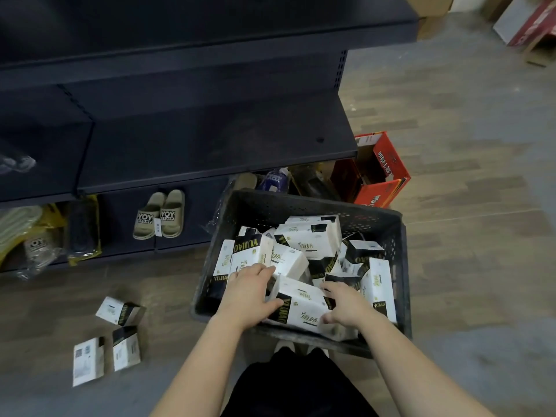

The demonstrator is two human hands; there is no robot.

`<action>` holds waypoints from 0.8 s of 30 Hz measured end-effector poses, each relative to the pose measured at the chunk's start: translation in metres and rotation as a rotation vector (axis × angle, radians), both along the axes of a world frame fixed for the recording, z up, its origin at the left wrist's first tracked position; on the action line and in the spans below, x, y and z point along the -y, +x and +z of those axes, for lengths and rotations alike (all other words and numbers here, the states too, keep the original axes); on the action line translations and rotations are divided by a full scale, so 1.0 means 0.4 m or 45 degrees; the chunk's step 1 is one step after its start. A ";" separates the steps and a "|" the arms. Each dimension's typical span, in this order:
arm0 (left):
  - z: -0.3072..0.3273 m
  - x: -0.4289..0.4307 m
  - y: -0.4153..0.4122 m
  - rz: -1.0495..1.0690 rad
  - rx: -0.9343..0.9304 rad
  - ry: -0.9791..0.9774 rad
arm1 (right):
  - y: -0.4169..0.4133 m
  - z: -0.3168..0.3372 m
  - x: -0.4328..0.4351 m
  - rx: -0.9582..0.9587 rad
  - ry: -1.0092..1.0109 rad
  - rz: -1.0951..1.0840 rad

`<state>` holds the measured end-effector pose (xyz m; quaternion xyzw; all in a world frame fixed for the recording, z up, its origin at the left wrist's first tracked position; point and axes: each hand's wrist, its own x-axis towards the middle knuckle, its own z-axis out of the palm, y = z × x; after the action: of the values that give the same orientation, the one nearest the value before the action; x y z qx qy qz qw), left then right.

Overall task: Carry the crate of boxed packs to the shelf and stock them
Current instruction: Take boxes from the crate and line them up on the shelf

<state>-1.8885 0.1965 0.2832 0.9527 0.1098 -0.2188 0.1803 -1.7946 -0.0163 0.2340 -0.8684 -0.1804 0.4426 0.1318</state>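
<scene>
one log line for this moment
phase: pick from crate | left hand: grips pack | right hand: grips same pack | floor: three packs

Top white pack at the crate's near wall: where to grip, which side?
By its two short ends, from above: the top pack lies broad face up on the pile, long axis across the crate, ends exposed. The left hand and right hand hold those ends.

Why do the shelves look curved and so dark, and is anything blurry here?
Head view: the wide-angle lens bows the shelf edges; head view: its dark boards lose detail, while the white packs in the crate show bright; head view: the loose packs on the floor look smeared, yet the slippers' lettering reads clearly.
</scene>
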 end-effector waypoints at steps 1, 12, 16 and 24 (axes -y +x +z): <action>-0.010 0.000 0.001 0.001 0.003 -0.003 | -0.006 -0.013 0.001 -0.001 0.000 0.007; -0.016 0.003 0.027 0.032 0.016 0.021 | 0.004 -0.040 0.013 0.009 0.039 -0.013; 0.051 0.003 0.056 0.044 0.060 0.001 | 0.060 0.053 0.013 0.048 0.062 -0.027; 0.275 -0.020 0.157 0.078 0.313 0.016 | 0.226 0.352 -0.039 0.314 0.165 0.022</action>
<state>-1.8255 0.2047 0.3933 0.9697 0.1173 -0.0939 0.1929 -1.7042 -0.0008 0.3749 -0.9043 -0.2309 0.3209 0.1608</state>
